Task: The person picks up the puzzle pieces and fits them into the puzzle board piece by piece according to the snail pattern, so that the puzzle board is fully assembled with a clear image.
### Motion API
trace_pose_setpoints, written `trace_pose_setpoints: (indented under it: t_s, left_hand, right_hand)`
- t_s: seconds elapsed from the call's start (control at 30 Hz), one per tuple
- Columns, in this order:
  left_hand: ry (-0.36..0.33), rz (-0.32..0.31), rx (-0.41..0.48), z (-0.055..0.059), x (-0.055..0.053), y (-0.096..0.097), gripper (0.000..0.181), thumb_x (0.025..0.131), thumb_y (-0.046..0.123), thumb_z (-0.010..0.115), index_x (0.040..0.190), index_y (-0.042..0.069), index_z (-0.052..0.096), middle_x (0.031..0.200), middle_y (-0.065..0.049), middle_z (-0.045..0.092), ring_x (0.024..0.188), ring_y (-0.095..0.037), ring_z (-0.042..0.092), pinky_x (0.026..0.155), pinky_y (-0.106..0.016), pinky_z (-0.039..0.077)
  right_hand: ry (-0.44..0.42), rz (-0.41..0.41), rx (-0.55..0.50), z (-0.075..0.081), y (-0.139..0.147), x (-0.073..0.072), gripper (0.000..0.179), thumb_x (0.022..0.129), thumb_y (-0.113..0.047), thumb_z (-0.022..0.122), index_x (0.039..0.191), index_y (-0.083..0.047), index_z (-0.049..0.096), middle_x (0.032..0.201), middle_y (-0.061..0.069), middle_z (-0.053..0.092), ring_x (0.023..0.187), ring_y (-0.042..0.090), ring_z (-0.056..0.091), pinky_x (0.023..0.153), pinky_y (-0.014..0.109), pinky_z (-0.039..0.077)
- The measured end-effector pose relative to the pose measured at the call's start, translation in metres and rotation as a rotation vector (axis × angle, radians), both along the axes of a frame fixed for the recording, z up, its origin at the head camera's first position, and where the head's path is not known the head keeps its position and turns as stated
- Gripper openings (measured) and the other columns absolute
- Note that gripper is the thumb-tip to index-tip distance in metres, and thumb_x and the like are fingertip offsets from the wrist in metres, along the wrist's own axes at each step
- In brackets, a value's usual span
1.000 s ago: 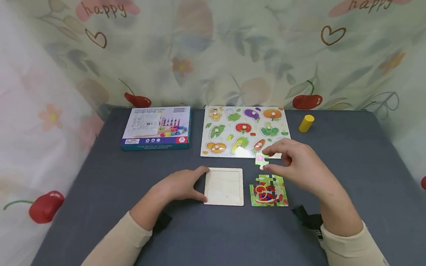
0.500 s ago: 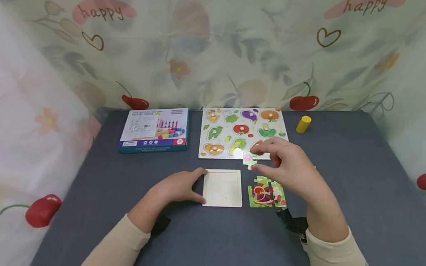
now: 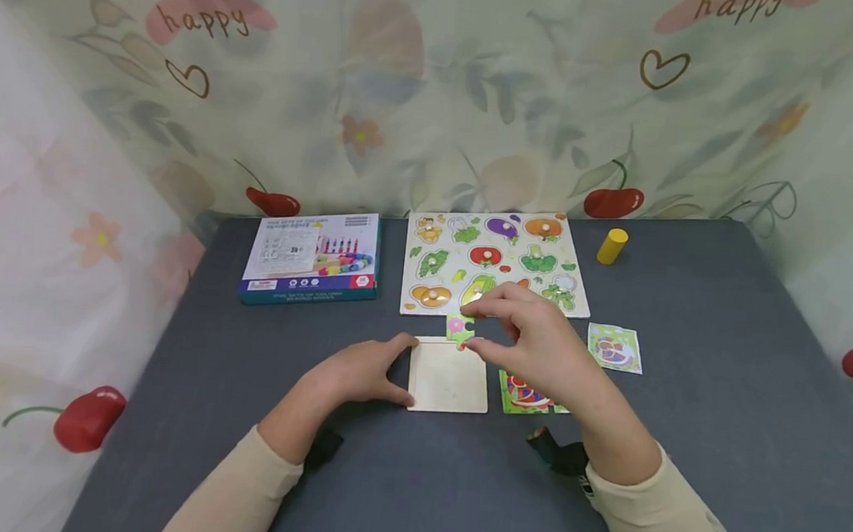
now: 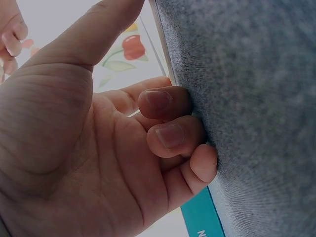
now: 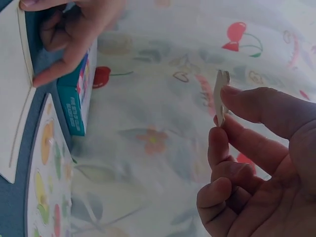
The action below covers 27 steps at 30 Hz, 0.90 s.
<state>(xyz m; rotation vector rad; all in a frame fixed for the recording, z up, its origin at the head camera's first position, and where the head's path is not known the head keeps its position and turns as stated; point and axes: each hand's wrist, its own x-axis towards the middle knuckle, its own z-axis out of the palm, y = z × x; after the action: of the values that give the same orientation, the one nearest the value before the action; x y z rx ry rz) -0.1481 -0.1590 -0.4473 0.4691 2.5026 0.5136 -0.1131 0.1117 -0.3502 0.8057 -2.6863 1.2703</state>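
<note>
In the head view my right hand (image 3: 541, 342) pinches a green jigsaw piece (image 3: 457, 328) with a pink flower between thumb and fingertips. The piece overlaps the top edge of a square wooden puzzle tray (image 3: 449, 380), whose recess is bare. My left hand (image 3: 360, 369) steadies the tray's left side, thumb at the near corner and index finger at the far one. Side-on in the right wrist view, the jigsaw piece (image 5: 220, 98) shows its thin pale edge. Right of the tray lie joined jigsaw pieces (image 3: 525, 395) with a red and blue picture, partly hidden under my right hand.
A small picture card (image 3: 615, 349) lies to the right. Behind the tray is a vegetable peg board (image 3: 487, 258). A flat toy box (image 3: 312, 259) stands back left, and a yellow cylinder (image 3: 612, 247) back right. A patterned curtain (image 3: 440, 92) closes off the table's far side.
My right hand has carried the jigsaw piece leftward, from above the joined pieces to the tray's far edge. The picture card has come out from behind it. My left hand stays at the tray.
</note>
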Motion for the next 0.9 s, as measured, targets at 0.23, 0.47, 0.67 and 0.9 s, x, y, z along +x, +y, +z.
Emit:
trace_pose_setpoints:
  t_s: [0.23, 0.47, 0.67, 0.9]
  left_hand:
    - [0.004, 0.001, 0.012, 0.003, 0.001, 0.000, 0.089, 0.081, 0.051, 0.085, 0.154, 0.020, 0.043, 0.143, -0.007, 0.058, 0.119, -0.025, 0.058, 0.106, -0.052, 0.044]
    - [0.001, 0.003, 0.002, 0.002, 0.000, 0.001, 0.092, 0.081, 0.052, 0.085, 0.155, 0.019, 0.042, 0.146, -0.008, 0.056, 0.123, -0.027, 0.056, 0.107, -0.053, 0.043]
    - [-0.007, 0.000, -0.001, 0.002, -0.001, 0.000, 0.093, 0.081, 0.052, 0.084, 0.156, 0.019, 0.041, 0.148, -0.008, 0.055, 0.126, -0.027, 0.056, 0.107, -0.054, 0.043]
    - [-0.008, -0.007, -0.003, 0.003, -0.001, 0.001, 0.093, 0.081, 0.052, 0.084, 0.156, 0.018, 0.041, 0.149, -0.008, 0.054, 0.127, -0.027, 0.056, 0.108, -0.053, 0.043]
  right_hand:
    - [-0.017, 0.024, -0.016, -0.018, -0.017, -0.007, 0.033, 0.084, -0.010, 0.087, 0.116, -0.013, 0.078, 0.102, -0.004, 0.064, 0.067, 0.016, 0.046, 0.059, 0.030, 0.042]
    - [-0.094, 0.010, 0.012, -0.036, -0.029, -0.015, 0.032, 0.086, -0.014, 0.085, 0.118, -0.013, 0.077, 0.106, -0.002, 0.065, 0.079, 0.024, 0.052, 0.063, 0.031, 0.045]
    - [-0.161, 0.003, 0.026, -0.051, -0.038, -0.022, 0.034, 0.087, -0.015, 0.085, 0.119, -0.012, 0.076, 0.111, 0.004, 0.067, 0.086, 0.023, 0.053, 0.068, 0.034, 0.047]
    - [-0.200, -0.015, 0.050, -0.065, -0.044, -0.029, 0.032, 0.087, -0.016, 0.085, 0.119, -0.013, 0.077, 0.107, 0.004, 0.066, 0.080, 0.019, 0.050, 0.064, 0.033, 0.045]
